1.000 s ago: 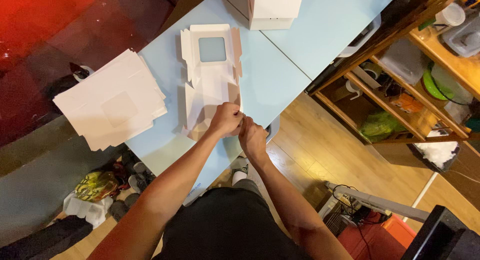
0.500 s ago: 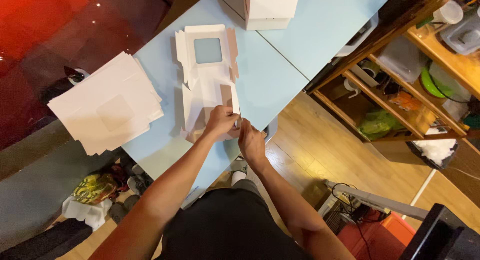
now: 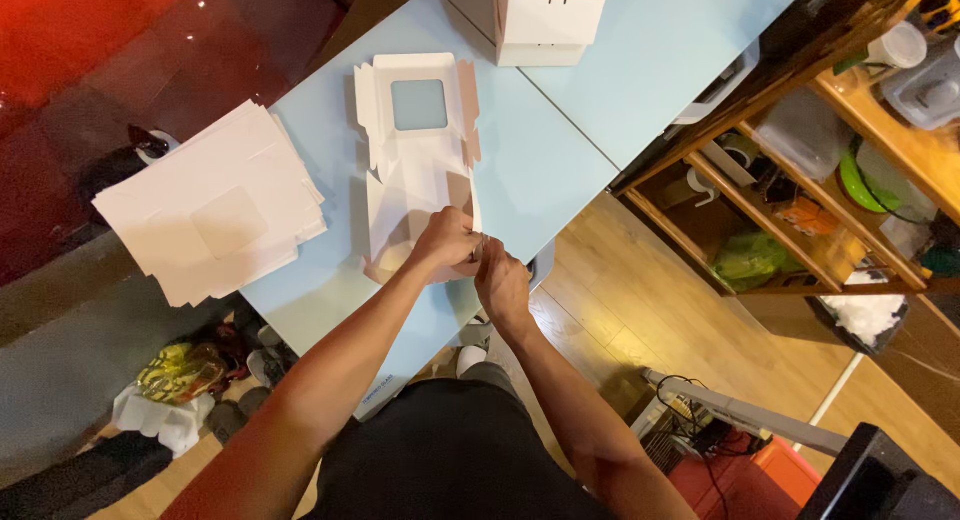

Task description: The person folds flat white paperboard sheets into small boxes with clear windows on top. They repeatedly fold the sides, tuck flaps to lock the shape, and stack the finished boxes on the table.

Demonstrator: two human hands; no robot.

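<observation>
A flat white box blank (image 3: 415,170) with a square window lies on the pale blue table (image 3: 560,160), stretching from the hands toward 12 o'clock. The left hand (image 3: 445,242) is curled over the blank's near edge, fingers folded down on a flap there, so the window panel lies at its 12 o'clock. The right hand (image 3: 502,285) sits just beside the left, at its 4 o'clock, pinching the same near corner of the blank; its fingertips meet the left hand's, and how tightly it grips cannot be told.

A stack of blanks (image 3: 210,220) lies at 9 o'clock from the hands, well apart, overhanging the table's edge. A made-up white box (image 3: 545,20) stands at 1 o'clock, near the seam between two table tops.

Beyond the table at 3 o'clock is a wooden shelf (image 3: 850,180) crowded with containers, a cup and green items. The floor near the person is wood boards; at 10 o'clock it is dark and glossy red.
</observation>
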